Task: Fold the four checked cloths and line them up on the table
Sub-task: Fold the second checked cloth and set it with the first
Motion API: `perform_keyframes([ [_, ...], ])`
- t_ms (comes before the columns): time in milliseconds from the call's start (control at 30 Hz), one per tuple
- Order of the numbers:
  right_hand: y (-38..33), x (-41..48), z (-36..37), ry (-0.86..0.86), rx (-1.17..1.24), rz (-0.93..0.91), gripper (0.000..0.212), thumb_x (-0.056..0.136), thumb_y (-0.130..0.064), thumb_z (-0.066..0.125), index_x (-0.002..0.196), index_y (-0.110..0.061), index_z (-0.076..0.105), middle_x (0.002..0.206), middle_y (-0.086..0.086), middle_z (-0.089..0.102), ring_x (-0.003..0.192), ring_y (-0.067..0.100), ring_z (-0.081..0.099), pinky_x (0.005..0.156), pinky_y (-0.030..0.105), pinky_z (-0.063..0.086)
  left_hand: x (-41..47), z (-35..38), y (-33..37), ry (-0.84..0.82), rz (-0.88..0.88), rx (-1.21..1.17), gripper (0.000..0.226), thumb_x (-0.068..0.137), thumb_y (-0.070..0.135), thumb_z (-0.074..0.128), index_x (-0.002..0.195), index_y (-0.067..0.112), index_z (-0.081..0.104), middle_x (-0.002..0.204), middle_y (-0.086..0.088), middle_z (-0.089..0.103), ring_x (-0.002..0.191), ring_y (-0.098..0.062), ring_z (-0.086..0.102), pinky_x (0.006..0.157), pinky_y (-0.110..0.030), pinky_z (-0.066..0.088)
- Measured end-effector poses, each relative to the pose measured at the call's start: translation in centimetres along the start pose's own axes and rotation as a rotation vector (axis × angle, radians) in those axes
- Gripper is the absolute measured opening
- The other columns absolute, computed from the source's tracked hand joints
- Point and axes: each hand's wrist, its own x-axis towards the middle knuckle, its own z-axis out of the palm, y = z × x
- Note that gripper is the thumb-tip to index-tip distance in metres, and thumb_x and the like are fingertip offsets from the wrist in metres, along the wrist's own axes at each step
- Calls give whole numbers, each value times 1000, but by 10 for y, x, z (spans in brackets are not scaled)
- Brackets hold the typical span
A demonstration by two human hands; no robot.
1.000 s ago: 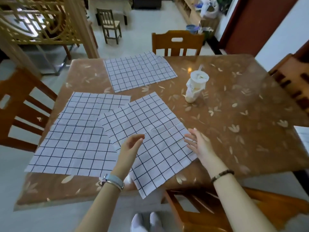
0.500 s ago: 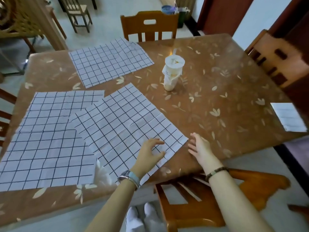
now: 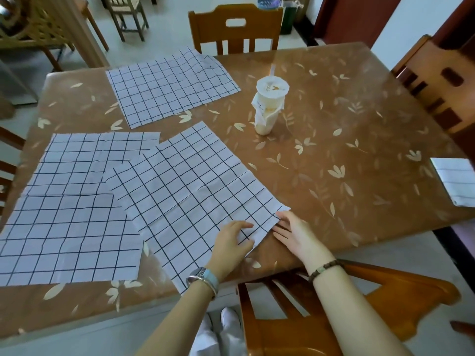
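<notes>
Three white checked cloths lie spread flat on the brown table (image 3: 334,155). One cloth (image 3: 172,86) is at the far side, one (image 3: 72,209) at the near left, and a third (image 3: 190,191) lies aslant in the middle, overlapping the left one. A fourth, folded cloth (image 3: 457,181) sits at the table's right edge. My left hand (image 3: 231,242) presses flat on the middle cloth's near right corner. My right hand (image 3: 295,232) lies beside it, fingertips touching that corner's edge. Neither hand grips anything.
A lidded drink cup with a straw (image 3: 270,104) stands behind the middle cloth. Wooden chairs stand at the far side (image 3: 234,29), the right (image 3: 437,80) and right in front of me (image 3: 359,304). The table's near edge runs just below my hands.
My view has shifted right and closer. My left hand has slid right along the middle cloth to its near right corner, and my right hand has closed in on the same corner.
</notes>
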Motion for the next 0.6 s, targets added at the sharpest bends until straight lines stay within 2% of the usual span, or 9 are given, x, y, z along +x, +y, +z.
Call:
perform_keyframes([
  [67,0,-1,2,-35,-2,-2,29,95,-16,55,120,-1,60,109,13,64,104,28,62,94,37,45,-1,2,1,8,9,30,38,86,23,68,123,24,62,123,11,58,119,-7,49,106,-27,36],
  [200,-5,0,4,-57,62,-56,21,91,-10,64,108,0,66,119,21,63,110,33,63,96,38,50,1,5,2,27,-11,90,58,81,33,72,134,25,50,129,12,53,121,-7,45,107,-29,35],
  [267,-10,-5,6,-79,64,-94,19,90,-9,66,106,0,67,116,22,66,108,33,65,96,39,51,4,7,2,70,-2,153,64,78,37,72,136,24,49,130,9,55,121,-9,47,106,-33,38],
  [367,-20,-17,8,-116,35,-162,23,92,-6,62,114,0,67,113,19,69,106,31,66,99,41,50,3,6,3,152,4,182,57,76,34,69,130,24,53,124,11,58,116,-10,51,101,-34,42],
  [467,-28,-27,8,-124,-16,-221,28,94,4,53,118,-1,66,115,16,67,107,30,65,99,41,51,-2,2,3,207,-16,201,49,74,21,67,122,26,57,117,13,60,109,-9,54,95,-28,43],
  [600,-35,-34,11,-77,-202,-335,40,89,14,53,114,-11,70,121,12,64,115,24,61,94,34,55,-16,-18,-3,309,-106,168,27,80,18,69,103,30,63,100,20,64,94,-2,57,77,-17,41],
])
